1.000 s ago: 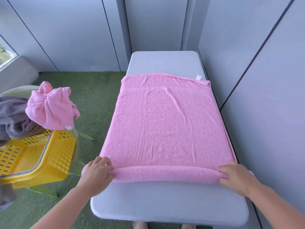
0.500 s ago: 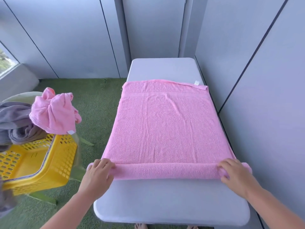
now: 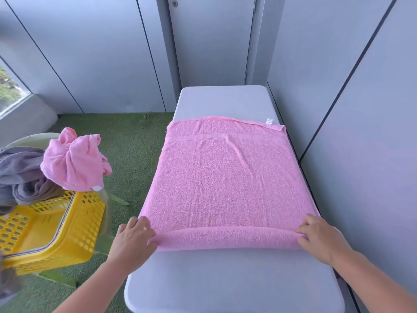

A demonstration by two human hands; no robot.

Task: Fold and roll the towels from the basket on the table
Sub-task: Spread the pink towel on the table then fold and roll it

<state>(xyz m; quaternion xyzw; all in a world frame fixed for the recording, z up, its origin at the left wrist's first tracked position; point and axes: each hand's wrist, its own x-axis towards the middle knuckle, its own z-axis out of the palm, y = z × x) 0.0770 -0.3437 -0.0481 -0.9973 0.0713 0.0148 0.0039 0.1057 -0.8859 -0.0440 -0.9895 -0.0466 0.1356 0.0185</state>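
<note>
Grey surface (image 3: 225,281) before us carries a pink towel (image 3: 225,181); our left hand (image 3: 133,241) and right hand (image 3: 320,241) each grip an end of its rolled near edge.

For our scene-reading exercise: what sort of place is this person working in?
Probably an enclosed balcony or terrace used for laundry: artificial grass on the floor, plain grey wall panels, a yellow basket and heaped towels beside a grey table.
</note>
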